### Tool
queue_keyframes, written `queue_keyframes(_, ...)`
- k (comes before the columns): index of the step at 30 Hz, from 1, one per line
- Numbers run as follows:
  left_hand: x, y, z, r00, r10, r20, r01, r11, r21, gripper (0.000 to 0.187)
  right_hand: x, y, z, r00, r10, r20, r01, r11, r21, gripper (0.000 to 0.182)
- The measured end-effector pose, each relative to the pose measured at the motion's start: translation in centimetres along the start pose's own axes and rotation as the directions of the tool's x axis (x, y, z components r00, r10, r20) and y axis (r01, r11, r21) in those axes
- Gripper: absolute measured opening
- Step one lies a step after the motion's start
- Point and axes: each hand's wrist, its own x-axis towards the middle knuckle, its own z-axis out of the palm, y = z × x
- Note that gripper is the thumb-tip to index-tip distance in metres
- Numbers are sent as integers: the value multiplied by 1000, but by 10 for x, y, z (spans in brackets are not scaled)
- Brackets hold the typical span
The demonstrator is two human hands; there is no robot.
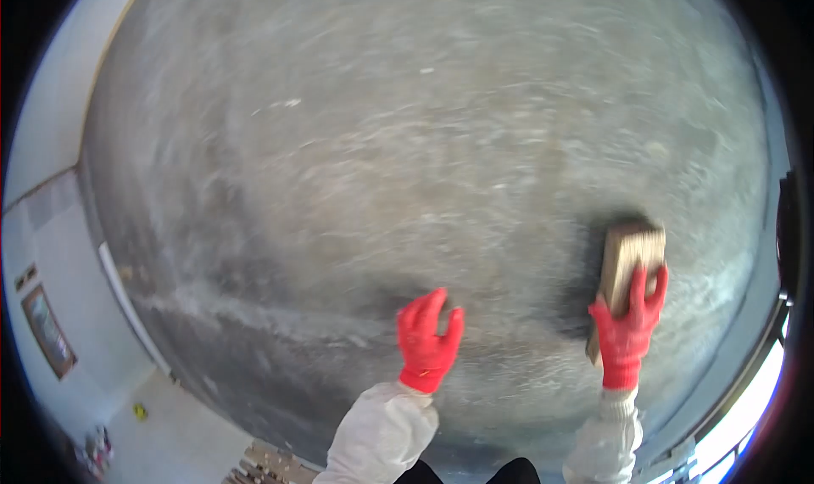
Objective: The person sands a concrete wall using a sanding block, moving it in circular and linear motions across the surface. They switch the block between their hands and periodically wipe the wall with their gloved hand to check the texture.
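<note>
Both hands wear red gloves below pale sleeves. My right hand (629, 327) is closed round a wooden block (632, 255), its fingers lying over the upper face. The block is long, tilted slightly, and rests against or close to the grey, streaked surface (407, 162); its contact side is hidden. Left of it, my left hand (431, 340) holds nothing, its fingers bent and apart, near the same surface. A dark shadow lies beside each hand.
At the far left stand a pale wall (85, 289) and a framed panel (48, 331). Wooden slats (270, 467) and a small yellow object (140, 412) are at the lower left. Bright window light (755, 391) shows at the lower right.
</note>
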Motion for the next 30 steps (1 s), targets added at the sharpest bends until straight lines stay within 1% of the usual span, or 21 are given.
queue_keyframes(2,-5,-4,8,998,-40,44,40,999,0,51,26,4,-1,993,70,-95,-70,998,7,84)
queue_keyframes(3,-6,-6,9,998,-29,48,29,999,15,52,24,15,0,993,38,-113,-40,999,-12,88)
queue_keyframes(5,-8,-12,11,999,13,36,-15,999,37,53,-9,24,-2,997,-14,-69,6,994,-108,102)
queue_keyframes(6,-10,-15,13,999,40,24,-41,998,46,55,-41,36,0,999,-39,-28,33,983,-178,105)
queue_keyframes(7,-13,-15,14,998,54,27,-55,998,23,55,-80,49,2,999,-50,-12,47,985,-167,108)
queue_keyframes(8,-18,-17,18,1000,13,-14,-12,999,36,54,-124,60,3,999,-24,28,28,986,-163,108)
queue_keyframes(9,-20,-19,23,998,-33,-57,36,998,48,55,-171,76,6,999,-14,39,20,989,-150,104)
queue_keyframes(11,-24,-19,24,998,-20,-60,23,998,64,57,-234,106,6,998,17,65,-6,986,-165,100)
queue_keyframes(12,-23,-19,24,997,-3,-73,11,995,102,60,-228,114,5,998,16,63,-5,985,-171,100)
queue_keyframes(13,-21,-20,25,993,90,-82,-76,984,160,62,-213,115,1,997,-18,72,29,988,-154,101)
queue_keyframes(14,-22,-21,26,994,86,-69,-74,985,159,62,-199,115,-4,995,-44,88,56,989,-137,101)
queue_keyframes(16,-26,-21,24,998,-14,-57,22,990,137,62,-122,103,-14,999,-34,22,36,992,-119,107)
queue_keyframes(17,-22,-20,23,994,102,-36,-94,978,189,63,-83,98,-18,1000,-21,-13,19,992,-121,109)
queue_keyframes(18,-23,-19,21,995,95,-27,-88,977,194,63,-47,94,-24,999,-22,-39,17,992,-123,107)
queue_keyframes(20,-23,-18,23,998,52,-31,-46,985,166,63,4,91,-31,995,79,-54,-84,990,-109,100)
queue_keyframes(21,-24,-18,22,998,49,-30,-43,985,169,63,14,91,-32,991,110,-72,-117,987,-113,98)
queue_keyframes(22,-27,-19,22,1000,-12,-28,16,989,147,63,18,93,-31,986,138,-92,-149,982,-117,96)
queue_keyframes(23,-29,-19,22,997,-72,-27,75,989,127,63,10,97,-30,991,104,-88,-115,985,-128,95)
queue_keyframes(24,-29,-19,23,997,-76,-30,80,988,132,63,-8,103,-28,994,69,-84,-80,988,-135,94)
queue_keyframes(26,-27,-17,23,999,-16,-49,23,989,147,62,-67,115,-22,999,36,-36,-42,982,-185,94)
queue_keyframes(30,-29,-21,25,997,-60,-56,67,989,135,61,-213,149,-12,995,71,71,-60,987,-151,100)
